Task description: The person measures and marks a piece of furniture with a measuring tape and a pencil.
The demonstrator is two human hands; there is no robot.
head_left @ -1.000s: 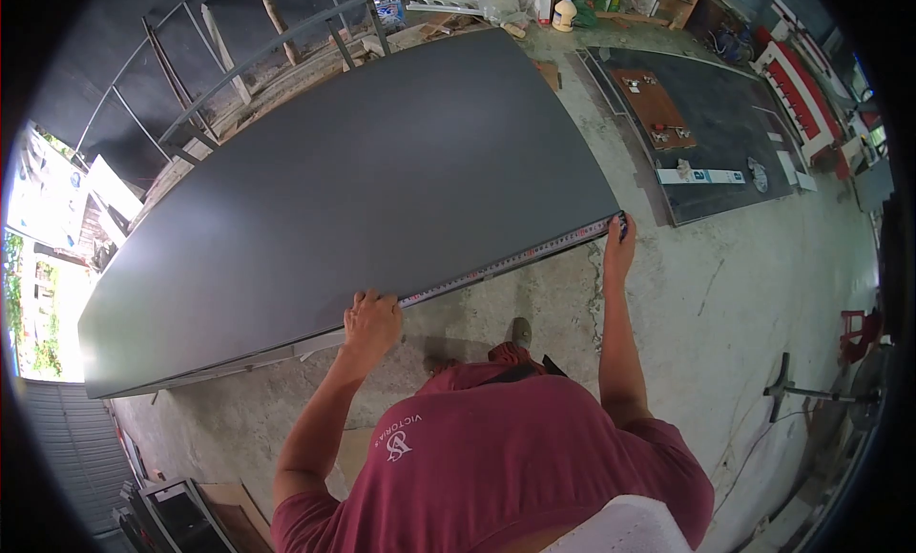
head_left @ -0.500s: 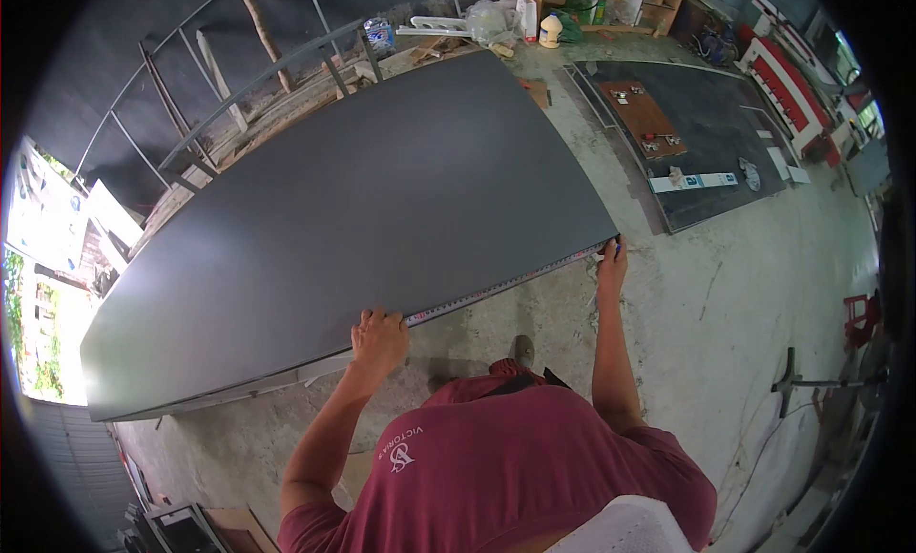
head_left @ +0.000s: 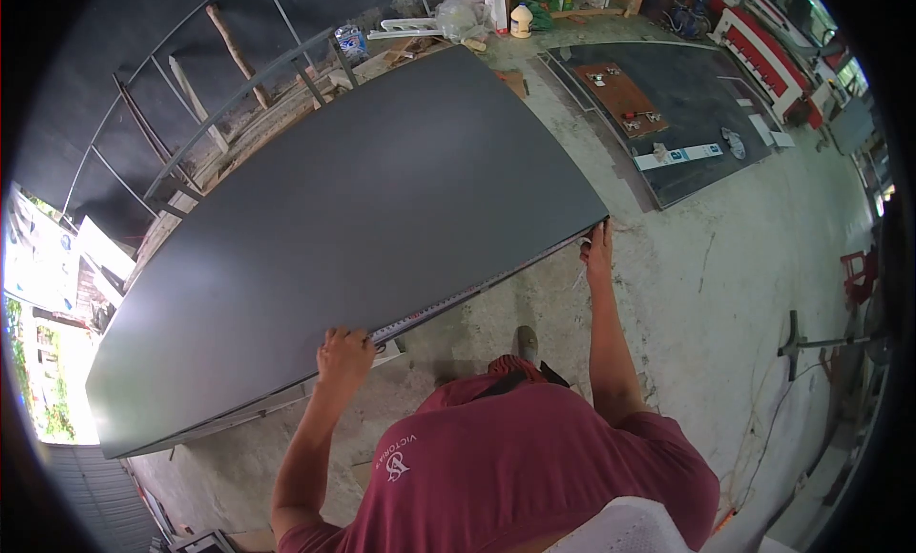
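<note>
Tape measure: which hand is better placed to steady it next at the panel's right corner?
Right, probably: the right hand is at that corner; the left hand is farther along the panel.

The tape [head_left: 434, 312] runs along the near edge of the sheet [head_left: 382, 200], between the left hand [head_left: 345, 354] and the right hand [head_left: 597, 252], which is at the corner. Right of the sheet and apart from it lies a panel [head_left: 701, 95], bearing a board [head_left: 620, 103] and, nearer, a strip [head_left: 682, 156]. Behind the sheet stands a jug [head_left: 520, 21].
</note>
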